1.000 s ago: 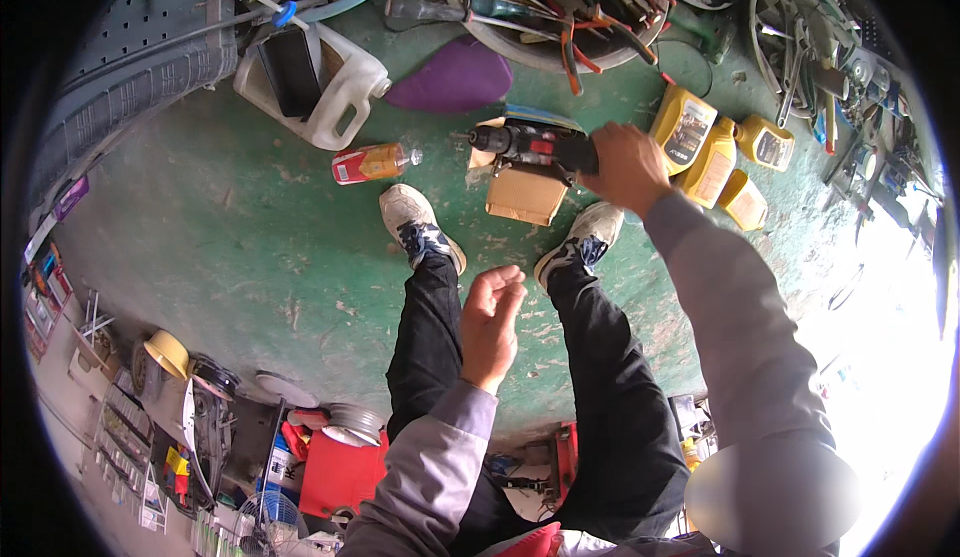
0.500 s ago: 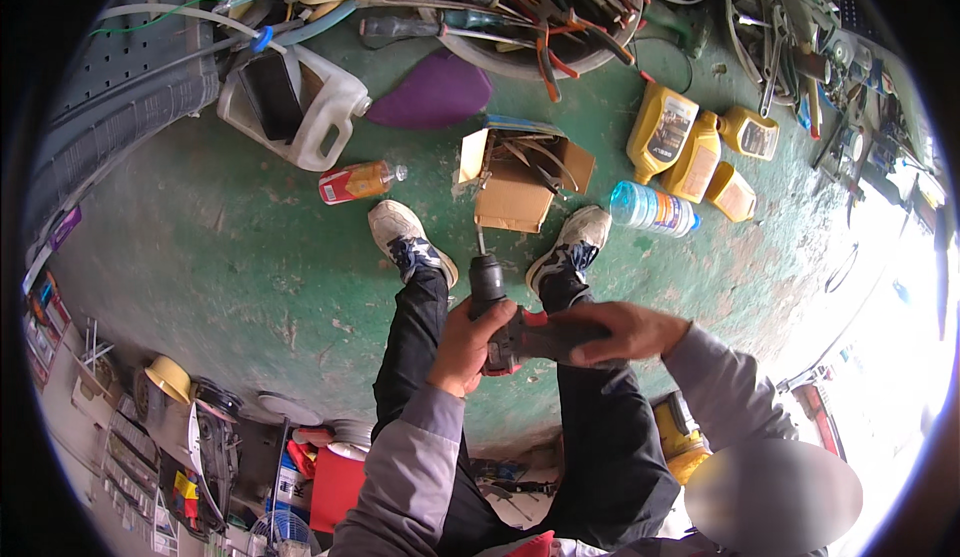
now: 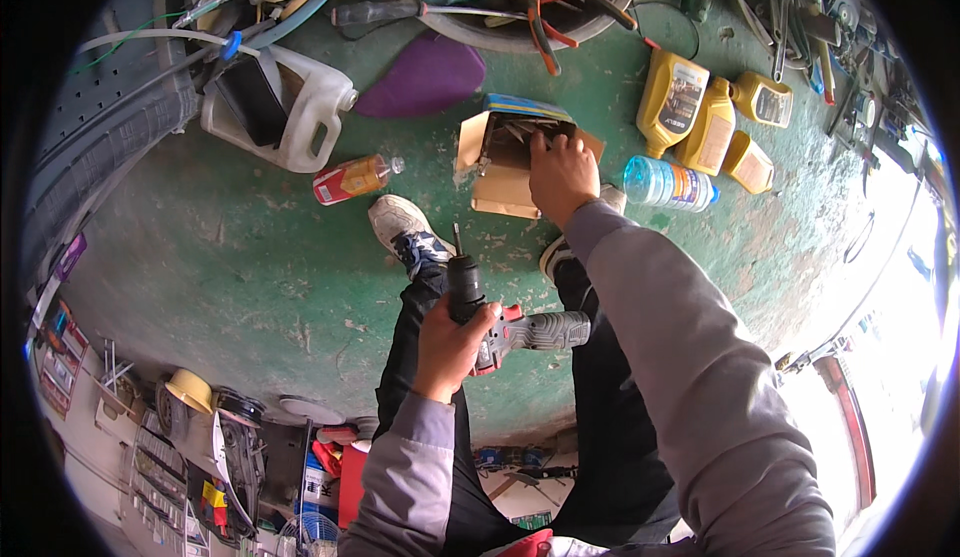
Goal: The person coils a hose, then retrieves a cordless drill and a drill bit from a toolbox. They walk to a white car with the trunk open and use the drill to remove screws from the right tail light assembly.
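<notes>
My left hand [image 3: 450, 347] is closed around the body of a black and red cordless drill [image 3: 490, 332]. A thin metal bit [image 3: 457, 239] sticks out of its chuck, pointing up and away from me, and the grey ridged handle extends to the right. My right hand [image 3: 563, 175] reaches over the right side of an open cardboard box [image 3: 507, 192], its fingers bent down among thin dark pieces [image 3: 510, 132] inside. The fingertips are hidden, so what they pinch cannot be made out.
Left of the box lie a drink bottle [image 3: 352, 179], a white jug [image 3: 330, 97] and a purple panel [image 3: 425, 77]. To its right are a blue-tinted bottle [image 3: 668, 184] and several yellow oil bottles [image 3: 673, 102]. Pliers [image 3: 540, 17] and screwdrivers [image 3: 385, 12] lie beyond.
My right hand has left the drill's handle and moved forward into the box. My left hand still holds the drill, now slightly further left.
</notes>
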`<state>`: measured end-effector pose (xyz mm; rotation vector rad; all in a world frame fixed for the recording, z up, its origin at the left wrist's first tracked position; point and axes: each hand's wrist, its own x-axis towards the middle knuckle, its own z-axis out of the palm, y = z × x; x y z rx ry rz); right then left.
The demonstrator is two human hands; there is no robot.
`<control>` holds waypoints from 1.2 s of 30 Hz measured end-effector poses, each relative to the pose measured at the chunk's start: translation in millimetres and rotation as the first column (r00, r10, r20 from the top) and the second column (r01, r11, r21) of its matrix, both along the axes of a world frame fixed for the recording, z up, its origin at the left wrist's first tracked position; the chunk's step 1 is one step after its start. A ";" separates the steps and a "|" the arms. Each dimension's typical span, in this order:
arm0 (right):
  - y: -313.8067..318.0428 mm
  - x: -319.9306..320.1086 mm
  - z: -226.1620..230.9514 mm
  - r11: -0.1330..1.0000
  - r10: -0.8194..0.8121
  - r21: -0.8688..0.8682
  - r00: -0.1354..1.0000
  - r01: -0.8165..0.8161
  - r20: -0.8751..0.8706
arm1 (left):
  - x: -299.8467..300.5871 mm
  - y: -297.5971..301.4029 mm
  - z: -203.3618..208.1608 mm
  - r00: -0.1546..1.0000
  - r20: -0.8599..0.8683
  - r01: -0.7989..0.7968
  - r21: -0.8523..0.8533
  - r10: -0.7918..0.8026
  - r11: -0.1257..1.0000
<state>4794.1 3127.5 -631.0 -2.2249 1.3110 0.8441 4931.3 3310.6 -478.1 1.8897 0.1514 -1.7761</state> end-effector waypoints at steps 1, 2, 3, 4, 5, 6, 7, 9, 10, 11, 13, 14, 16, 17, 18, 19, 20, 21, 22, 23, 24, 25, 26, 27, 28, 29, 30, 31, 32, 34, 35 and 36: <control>-3.7 -0.8 -0.5 0.997 0.012 0.081 1.000 -0.012 -0.001 | 0.5 0.1 0.0 1.000 0.005 -0.005 0.000 0.005 1.000; -7.2 -0.8 -0.5 0.992 -0.046 0.117 0.999 0.046 -0.003 | 1.0 -0.4 0.1 1.000 0.007 -0.023 -0.008 0.023 1.000; -11.6 -0.6 -0.2 0.978 -0.112 0.173 0.993 0.116 -0.036 | 1.7 -1.6 0.1 1.000 0.000 -0.026 -0.002 0.026 1.000; -14.3 0.1 0.3 0.956 -0.180 0.225 0.982 0.189 -0.063 | 2.3 -3.2 0.2 0.999 -0.012 -0.041 -0.004 0.041 0.999; -18.3 0.4 0.5 0.932 -0.233 0.264 0.969 0.246 -0.082 | 3.2 -5.0 1.1 0.997 -0.027 -0.069 -0.014 0.068 0.998; -18.9 2.3 0.4 0.919 -0.248 0.290 0.963 0.268 -0.104 | 4.0 -6.8 2.1 0.998 -0.028 -0.059 -0.002 0.059 0.998; -19.1 4.0 -0.3 0.910 -0.265 0.299 0.958 0.287 -0.112 | 4.3 -8.8 3.1 0.997 -0.032 -0.064 -0.001 0.063 0.998; -15.1 8.1 -3.1 0.893 -0.325 0.287 0.938 0.347 -0.120 | 4.2 -12.2 4.7 0.997 -0.035 -0.068 -0.004 0.068 0.998; -11.9 10.0 -5.1 0.883 -0.368 0.267 0.923 0.386 -0.116 | 4.1 -13.4 5.1 0.997 -0.030 -0.069 -0.008 0.069 0.998; -8.3 12.0 -7.0 0.869 -0.412 0.245 0.903 0.431 -0.124 | 4.2 -14.1 5.4 0.997 -0.024 -0.069 -0.013 0.069 0.998; -3.0 13.3 -10.2 0.905 -0.382 0.170 0.921 0.389 -0.070 | 3.7 -14.5 5.3 0.997 -0.025 -0.069 0.004 0.069 0.998; -1.3 13.1 -11.3 0.912 -0.365 0.164 0.926 0.377 -0.099 | 3.3 -14.0 5.2 0.997 -0.027 -0.068 0.015 0.068 0.998; -4.3 9.6 -12.6 0.856 -0.456 0.228 0.885 0.464 -0.087 | 2.3 -12.5 2.4 0.999 0.011 -0.038 -0.003 0.038 0.999; -6.7 8.0 -12.4 0.824 -0.506 0.243 0.858 0.511 -0.089 | 2.1 -11.5 0.8 0.999 0.025 -0.032 -0.015 0.032 0.999; -10.1 5.7 -11.5 0.812 -0.504 0.284 0.858 0.510 -0.099 | 1.8 -10.3 -0.6 0.999 0.032 -0.012 -0.006 0.013 1.000; -12.0 3.7 -9.4 0.806 -0.510 0.295 0.855 0.512 -0.093 | 1.1 -8.8 -1.1 0.999 0.034 -0.002 0.003 0.002 1.000; -13.9 1.2 -6.7 0.801 -0.515 0.306 0.853 0.515 -0.087 | 0.6 -7.5 -1.7 0.999 0.034 -0.001 0.019 0.001 1.000; -15.6 -1.7 -3.5 0.798 -0.523 0.309 0.849 0.518 -0.074 | -0.4 -6.8 -2.4 0.999 0.043 0.015 0.007 -0.015 1.000; -15.3 -5.2 0.8 0.795 -0.529 0.312 0.846 0.520 -0.062 | -1.0 -6.1 -2.8 0.999 0.049 0.020 0.003 -0.020 1.000; -15.4 -9.3 4.9 0.795 -0.532 0.318 0.846 0.516 -0.042 | -1.5 -6.0 -3.2 0.998 0.056 0.015 -0.014 -0.014 1.000; -14.1 -14.1 9.4 0.792 -0.530 0.342 0.847 0.505 -0.022 | -2.1 -6.4 -3.6 0.998 0.059 0.019 -0.013 -0.018 1.000; -11.1 -20.6 14.9 0.790 -0.526 0.371 0.850 0.488 0.002 | -2.1 -6.9 -3.4 0.998 0.062 0.014 -0.021 -0.012 1.000; -7.7 -26.6 19.5 0.788 -0.521 0.399 0.853 0.469 0.027 | -2.3 -7.8 -3.3 0.998 0.068 0.004 -0.037 -0.001 0.999; -2.0 -32.7 24.6 0.779 -0.537 0.418 0.841 0.467 0.062 | -2.1 -9.0 -3.2 0.998 0.056 0.000 -0.031 0.002 1.000; 3.1 -38.0 28.1 0.758 -0.553 0.451 0.831 0.471 0.064 | -1.5 -10.0 -3.0 0.999 0.046 -0.007 -0.033 0.008 0.999; 8.5 -41.9 30.4 0.741 -0.568 0.473 0.821 0.476 0.062 | -1.4 -11.1 -2.8 0.999 0.045 -0.012 -0.039 0.014 0.999; 13.5 -45.0 31.7 0.723 -0.583 0.496 0.810 0.482 0.062 | -1.5 -12.0 -2.7 0.999 0.035 -0.019 -0.029 0.020 0.999; 17.6 -47.6 32.3 0.711 -0.609 0.496 0.789 0.499 0.078 | -1.6 -12.7 -2.4 0.999 0.035 -0.024 -0.024 0.025 0.999; 20.8 -49.5 32.2 0.700 -0.622 0.505 0.778 0.505 0.085 | -1.7 -13.3 -2.3 0.998 0.050 -0.025 -0.026 0.026 0.999; 25.5 -53.0 32.3 0.680 -0.651 0.518 0.752 0.519 0.102 | -3.1 -13.9 -1.8 0.998 0.036 -0.052 -0.020 0.053 0.998; 27.2 -54.2 32.7 0.656 -0.672 0.541 0.733 0.526 0.102 | -3.7 -13.9 -1.6 0.997 0.036 -0.065 -0.021 0.066 0.998; 28.2 -55.1 33.5 0.633 -0.695 0.557 0.711 0.537 0.104 | -3.9 -13.9 -1.5 0.998 0.044 -0.048 -0.025 0.049 0.999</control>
